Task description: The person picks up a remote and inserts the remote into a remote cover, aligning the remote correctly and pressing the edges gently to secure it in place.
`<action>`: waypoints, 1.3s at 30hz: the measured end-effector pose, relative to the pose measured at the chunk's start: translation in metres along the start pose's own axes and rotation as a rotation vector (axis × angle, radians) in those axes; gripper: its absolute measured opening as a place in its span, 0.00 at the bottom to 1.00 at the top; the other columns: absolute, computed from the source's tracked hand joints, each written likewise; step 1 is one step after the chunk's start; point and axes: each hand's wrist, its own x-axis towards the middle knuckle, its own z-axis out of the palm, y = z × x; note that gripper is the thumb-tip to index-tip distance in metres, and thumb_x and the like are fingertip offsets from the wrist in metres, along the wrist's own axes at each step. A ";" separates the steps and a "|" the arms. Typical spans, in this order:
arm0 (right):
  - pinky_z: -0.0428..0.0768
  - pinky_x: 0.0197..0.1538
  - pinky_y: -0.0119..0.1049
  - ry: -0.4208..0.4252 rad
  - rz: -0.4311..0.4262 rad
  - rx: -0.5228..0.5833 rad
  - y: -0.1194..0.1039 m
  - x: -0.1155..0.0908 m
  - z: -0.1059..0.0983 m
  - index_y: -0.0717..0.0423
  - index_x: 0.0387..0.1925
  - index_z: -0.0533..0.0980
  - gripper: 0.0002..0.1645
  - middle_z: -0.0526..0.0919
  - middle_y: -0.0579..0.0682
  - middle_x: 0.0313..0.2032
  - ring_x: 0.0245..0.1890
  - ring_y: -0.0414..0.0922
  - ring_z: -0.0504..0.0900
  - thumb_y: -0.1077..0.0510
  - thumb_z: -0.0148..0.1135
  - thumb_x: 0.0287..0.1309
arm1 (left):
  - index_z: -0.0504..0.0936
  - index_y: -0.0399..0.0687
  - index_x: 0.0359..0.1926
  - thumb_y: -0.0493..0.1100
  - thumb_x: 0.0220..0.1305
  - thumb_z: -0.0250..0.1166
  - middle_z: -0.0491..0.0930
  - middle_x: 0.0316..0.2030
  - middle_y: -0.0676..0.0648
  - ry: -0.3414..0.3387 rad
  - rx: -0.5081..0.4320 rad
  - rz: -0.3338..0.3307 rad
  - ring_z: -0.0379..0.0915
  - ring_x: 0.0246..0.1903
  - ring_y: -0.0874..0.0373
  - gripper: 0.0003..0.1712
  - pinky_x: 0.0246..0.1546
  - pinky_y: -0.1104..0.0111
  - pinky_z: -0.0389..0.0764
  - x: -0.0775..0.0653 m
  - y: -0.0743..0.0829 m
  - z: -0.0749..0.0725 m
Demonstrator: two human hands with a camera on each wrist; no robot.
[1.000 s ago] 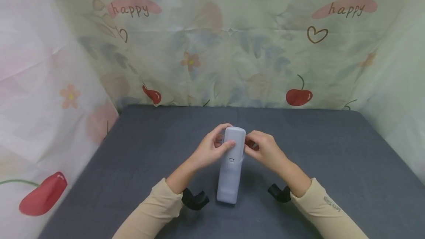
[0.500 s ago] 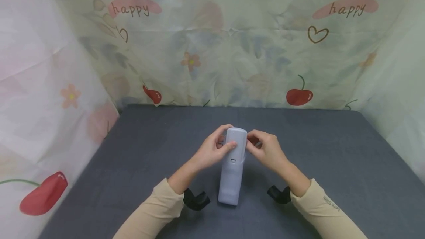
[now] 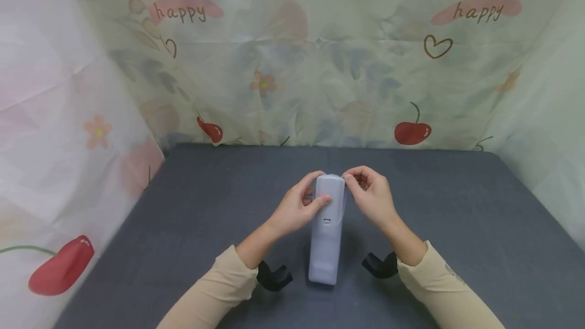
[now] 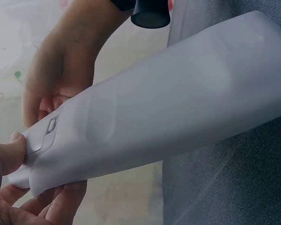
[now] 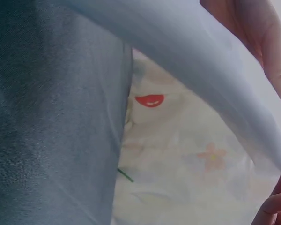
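Observation:
In the head view, a long pale-white remote control [image 3: 327, 248] slants over the table with its back face up. A small latch slot shows on the battery cover [image 3: 330, 187] at its far end. My left hand [image 3: 297, 207] grips that end from the left, its thumb lying on the cover and its fingers partly hidden behind. My right hand [image 3: 372, 194] pinches at the far right corner with thumb and index finger. In the left wrist view, the remote's back and latch show large, with fingers of both hands around its end. The right wrist view shows its long side.
A dark grey cloth covers the table [image 3: 228, 182]. Printed curtains [image 3: 320, 90] stand behind it and at both sides. Black wrist mounts [image 3: 274, 277] hang from both forearms near the remote's lower end.
The remote control and my left hand have shifted slightly right. My right hand has moved up along the remote's right edge to its far corner.

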 end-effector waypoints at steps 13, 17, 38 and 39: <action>0.69 0.23 0.22 0.117 -0.255 -0.061 -0.015 0.000 0.000 0.68 0.33 0.76 0.04 0.79 0.59 0.29 0.22 0.32 0.69 0.68 0.57 0.58 | 0.62 0.48 0.64 0.43 0.64 0.60 0.78 0.47 0.37 0.052 0.018 0.036 0.81 0.42 0.47 0.29 0.33 0.67 0.81 -0.004 0.010 0.002; 0.68 0.23 0.22 0.151 -0.385 -0.163 -0.017 -0.003 0.000 0.67 0.32 0.75 0.01 0.76 0.56 0.25 0.21 0.34 0.67 0.71 0.59 0.55 | 0.63 0.47 0.64 0.43 0.64 0.60 0.79 0.45 0.38 0.071 0.047 0.050 0.81 0.39 0.48 0.29 0.31 0.69 0.80 -0.004 0.012 0.003; 0.68 0.21 0.26 0.270 -0.491 -0.323 -0.018 -0.019 0.023 0.68 0.29 0.75 0.04 0.74 0.55 0.21 0.19 0.39 0.67 0.74 0.60 0.50 | 0.67 0.46 0.61 0.42 0.63 0.61 0.81 0.40 0.36 0.214 0.059 0.043 0.72 0.18 0.61 0.26 0.20 0.74 0.72 0.001 0.006 0.007; 0.69 0.22 0.25 0.272 -0.477 -0.303 -0.018 -0.019 0.023 0.68 0.30 0.76 0.04 0.74 0.55 0.22 0.20 0.39 0.67 0.74 0.60 0.50 | 0.67 0.47 0.61 0.42 0.63 0.61 0.81 0.40 0.36 0.214 0.044 0.039 0.74 0.19 0.59 0.26 0.21 0.74 0.73 0.001 0.006 0.007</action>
